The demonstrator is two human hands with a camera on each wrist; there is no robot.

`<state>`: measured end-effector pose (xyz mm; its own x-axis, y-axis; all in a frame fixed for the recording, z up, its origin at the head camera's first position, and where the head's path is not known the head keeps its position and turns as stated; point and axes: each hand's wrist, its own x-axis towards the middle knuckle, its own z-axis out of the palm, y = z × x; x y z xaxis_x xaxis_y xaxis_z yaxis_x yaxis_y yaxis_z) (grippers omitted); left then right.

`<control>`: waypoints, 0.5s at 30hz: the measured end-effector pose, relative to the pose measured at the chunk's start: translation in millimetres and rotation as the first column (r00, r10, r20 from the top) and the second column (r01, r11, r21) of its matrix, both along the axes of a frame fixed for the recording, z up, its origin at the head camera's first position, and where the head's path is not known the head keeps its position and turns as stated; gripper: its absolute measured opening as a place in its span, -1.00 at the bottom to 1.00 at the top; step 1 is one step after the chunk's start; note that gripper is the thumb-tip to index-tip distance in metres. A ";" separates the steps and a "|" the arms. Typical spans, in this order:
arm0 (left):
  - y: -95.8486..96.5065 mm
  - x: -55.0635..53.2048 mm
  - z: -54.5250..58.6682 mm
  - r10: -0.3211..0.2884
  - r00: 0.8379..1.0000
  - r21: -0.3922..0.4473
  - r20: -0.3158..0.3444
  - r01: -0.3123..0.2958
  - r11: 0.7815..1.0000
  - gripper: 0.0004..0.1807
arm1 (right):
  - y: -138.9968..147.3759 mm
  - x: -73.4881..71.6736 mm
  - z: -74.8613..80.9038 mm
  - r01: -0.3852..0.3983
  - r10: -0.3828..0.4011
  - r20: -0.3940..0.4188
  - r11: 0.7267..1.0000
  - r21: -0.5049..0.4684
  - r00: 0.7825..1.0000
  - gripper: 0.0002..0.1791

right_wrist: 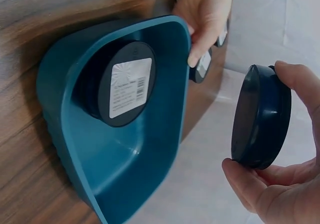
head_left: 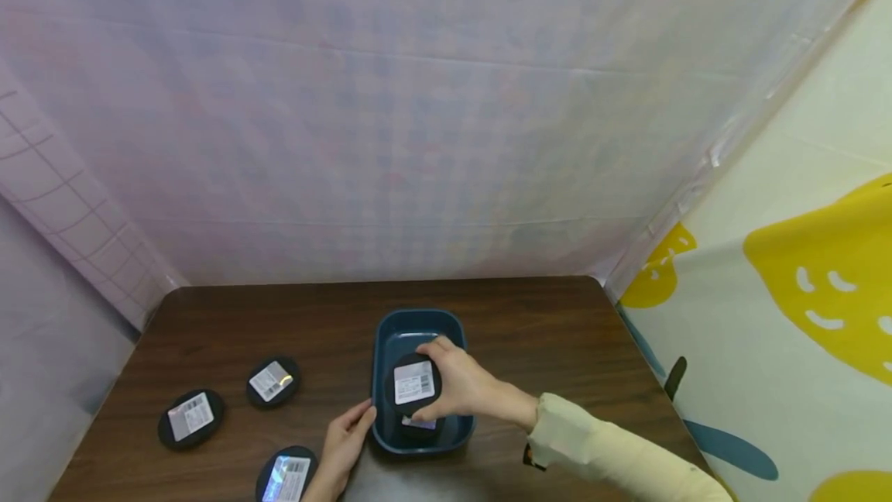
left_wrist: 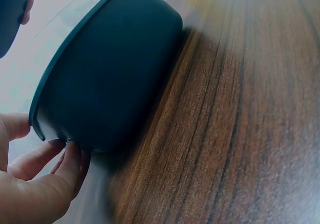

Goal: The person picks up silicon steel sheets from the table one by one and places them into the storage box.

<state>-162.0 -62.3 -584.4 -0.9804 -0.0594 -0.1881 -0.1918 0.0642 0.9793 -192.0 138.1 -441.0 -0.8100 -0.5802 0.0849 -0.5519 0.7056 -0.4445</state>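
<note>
Disc [head_left: 416,366], black, is held over blue tray [head_left: 409,338], clamped in right hand [head_left: 460,384] between thumb and fingers. Left hand [head_left: 346,440] pinches tray's left side. Second disc [right_wrist: 129,91] inside tray; three other discs [head_left: 191,420] on table [head_left: 543,355].

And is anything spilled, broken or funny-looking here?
Nothing stands out. The dark-blue rectangular tub stands upright, three round, black, white-labelled containers lie flat on the brown wood-grain table, and I see no spill or damage.

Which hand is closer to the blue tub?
Left: the left hand pinches the blue tub at its edge; the right hand holds a black disc above the tub.
</note>
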 end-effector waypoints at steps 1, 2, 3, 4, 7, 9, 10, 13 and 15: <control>0.0 0.0 0.1 -0.002 1.000 0.000 0.000 0.002 1.000 -0.56 | 0.0 -0.4 -1.3 -0.002 0.002 0.000 1.000 0.004 1.000 -0.06; 0.0 0.0 0.2 -0.003 1.000 -0.001 -0.001 0.003 1.000 -0.56 | 0.0 -0.8 -2.7 -0.003 0.003 -0.002 1.000 0.010 1.000 -0.06; 0.1 0.0 0.2 -0.003 1.000 0.000 -0.002 0.003 1.000 -0.56 | 0.0 -1.2 -4.4 -0.003 0.003 0.000 1.000 0.017 1.000 -0.07; 0.1 -0.1 0.2 -0.002 1.000 0.000 -0.004 0.002 1.000 -0.56 | 0.1 -1.4 -5.7 -0.001 0.001 0.003 1.000 0.025 1.000 -0.07; 0.0 -0.2 0.2 -0.003 1.000 -0.004 -0.010 0.003 1.000 -0.56 | 0.0 -1.6 -9.7 0.007 -0.008 0.031 0.999 0.047 0.999 -0.07; 0.0 -0.1 0.4 -0.002 1.000 -0.004 -0.012 0.001 1.000 -0.56 | -0.2 -1.4 -11.8 0.012 -0.016 0.054 0.998 0.062 0.998 -0.07; -0.1 0.0 0.5 -0.003 1.000 -0.006 -0.013 0.002 1.000 -0.57 | -0.3 -1.3 -12.6 0.015 -0.019 0.065 0.998 0.069 0.998 -0.07; 0.1 0.5 0.5 -0.001 1.000 -0.005 -0.013 0.001 1.000 -0.57 | -0.6 -1.4 -15.0 0.022 -0.029 0.089 0.996 0.081 0.996 -0.07; 0.2 0.9 0.5 0.000 1.000 -0.001 -0.013 0.000 1.000 -0.57 | -0.9 -1.8 -16.3 0.024 -0.033 0.094 0.995 0.093 0.995 -0.07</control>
